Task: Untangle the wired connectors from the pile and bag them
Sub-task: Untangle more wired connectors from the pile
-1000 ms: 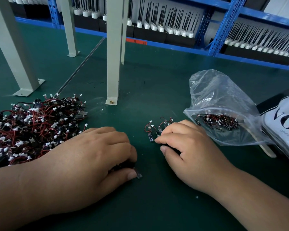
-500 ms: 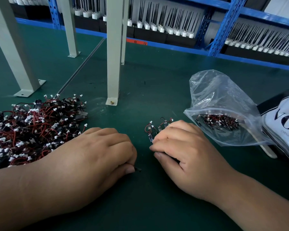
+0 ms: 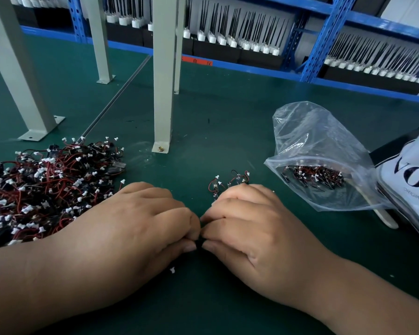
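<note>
Pile (image 3: pixel 46 189) of tangled red-and-black wired connectors left, left hand (image 3: pixel 131 228) and right hand (image 3: pixel 257 233) curled, jointly pinching small black connector (image 3: pixel 198 245), clear plastic bag (image 3: pixel 324 141) right.

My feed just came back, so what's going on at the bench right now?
A person is sorting wired connectors on a green table. The left hand and right hand meet in the middle, both pinching a small dark connector between them. The tangled pile lies to the left, a few loose connectors sit just beyond the right hand, and the clear bag on the right holds a batch.
</note>
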Demonstrator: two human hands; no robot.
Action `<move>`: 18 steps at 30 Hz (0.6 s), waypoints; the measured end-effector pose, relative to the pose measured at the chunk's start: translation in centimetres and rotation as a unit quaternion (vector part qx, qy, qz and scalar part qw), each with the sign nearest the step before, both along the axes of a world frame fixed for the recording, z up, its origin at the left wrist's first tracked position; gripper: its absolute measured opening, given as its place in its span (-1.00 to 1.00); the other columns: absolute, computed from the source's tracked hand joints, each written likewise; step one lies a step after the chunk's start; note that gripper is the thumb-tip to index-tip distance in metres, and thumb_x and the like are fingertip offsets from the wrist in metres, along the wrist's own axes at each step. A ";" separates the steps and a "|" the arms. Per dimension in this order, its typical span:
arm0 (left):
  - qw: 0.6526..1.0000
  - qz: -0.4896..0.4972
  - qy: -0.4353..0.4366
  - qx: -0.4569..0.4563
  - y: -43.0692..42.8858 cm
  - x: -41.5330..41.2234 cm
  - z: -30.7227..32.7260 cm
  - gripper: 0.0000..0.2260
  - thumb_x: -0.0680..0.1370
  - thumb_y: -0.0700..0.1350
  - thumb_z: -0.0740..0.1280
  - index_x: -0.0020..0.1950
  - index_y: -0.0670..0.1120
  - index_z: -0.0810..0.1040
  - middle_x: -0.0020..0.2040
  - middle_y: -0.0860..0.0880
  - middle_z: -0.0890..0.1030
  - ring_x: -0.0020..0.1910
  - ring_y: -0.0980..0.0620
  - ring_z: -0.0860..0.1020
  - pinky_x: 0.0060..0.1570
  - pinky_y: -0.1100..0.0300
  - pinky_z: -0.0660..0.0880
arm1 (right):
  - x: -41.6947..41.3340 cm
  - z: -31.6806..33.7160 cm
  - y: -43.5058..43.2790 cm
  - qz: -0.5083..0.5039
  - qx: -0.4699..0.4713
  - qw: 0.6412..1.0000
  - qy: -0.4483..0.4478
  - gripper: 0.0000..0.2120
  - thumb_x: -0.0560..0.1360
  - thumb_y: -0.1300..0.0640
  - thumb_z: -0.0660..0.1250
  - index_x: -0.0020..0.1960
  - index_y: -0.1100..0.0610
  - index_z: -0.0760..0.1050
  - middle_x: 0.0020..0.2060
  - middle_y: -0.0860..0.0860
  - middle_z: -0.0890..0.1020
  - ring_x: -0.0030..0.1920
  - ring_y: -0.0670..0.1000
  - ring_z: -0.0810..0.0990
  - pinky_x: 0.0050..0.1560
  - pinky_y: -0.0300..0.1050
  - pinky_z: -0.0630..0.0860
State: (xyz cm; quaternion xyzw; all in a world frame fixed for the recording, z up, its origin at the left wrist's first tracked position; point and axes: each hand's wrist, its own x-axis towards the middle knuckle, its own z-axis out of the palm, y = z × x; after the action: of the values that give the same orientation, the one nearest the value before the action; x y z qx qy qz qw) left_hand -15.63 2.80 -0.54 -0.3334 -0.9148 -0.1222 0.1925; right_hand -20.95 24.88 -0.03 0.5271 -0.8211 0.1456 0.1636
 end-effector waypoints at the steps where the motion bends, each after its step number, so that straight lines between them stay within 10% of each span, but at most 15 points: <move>1: 1.000 -0.005 -0.001 0.002 0.0 0.0 0.0 -0.95 0.57 0.07 0.22 -0.03 0.12 0.43 -0.17 0.20 0.53 -0.18 0.11 0.52 -0.12 0.11 0.48 | 0.0 0.0 0.0 0.004 -0.002 1.000 0.007 -0.81 0.59 0.05 0.32 -0.05 0.10 0.67 -0.05 -0.05 0.66 0.03 0.11 0.57 0.05 0.11 0.44; 11: 0.998 0.042 -0.046 0.006 -0.4 0.0 -0.3 -0.61 0.51 0.17 0.27 0.31 0.14 0.38 -0.01 0.26 0.50 -0.01 0.21 0.51 0.08 0.21 0.37 | -1.6 -0.5 1.0 -0.011 -0.122 0.992 -0.014 -0.89 0.50 0.31 0.37 -0.21 0.23 0.58 -0.26 0.04 0.60 -0.18 0.14 0.54 -0.12 0.08 0.46; 18: 0.992 0.120 -0.035 -0.005 -0.3 0.6 0.7 -0.81 0.36 0.17 0.31 -0.16 0.15 0.37 -0.09 0.20 0.47 -0.08 0.10 0.48 0.02 0.03 0.43 | -3.2 -0.9 2.1 -0.172 -0.218 0.960 -0.026 -0.86 0.48 0.24 0.34 -0.25 0.13 0.55 -0.31 -0.10 0.51 -0.25 -0.08 0.48 -0.21 -0.16 0.41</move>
State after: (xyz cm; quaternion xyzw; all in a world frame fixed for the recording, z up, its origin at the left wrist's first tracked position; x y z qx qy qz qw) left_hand -15.06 2.53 0.17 -0.2173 -0.9551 -0.1050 0.1718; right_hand -24.10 26.98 -0.91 0.3259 -0.8517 0.3041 0.2754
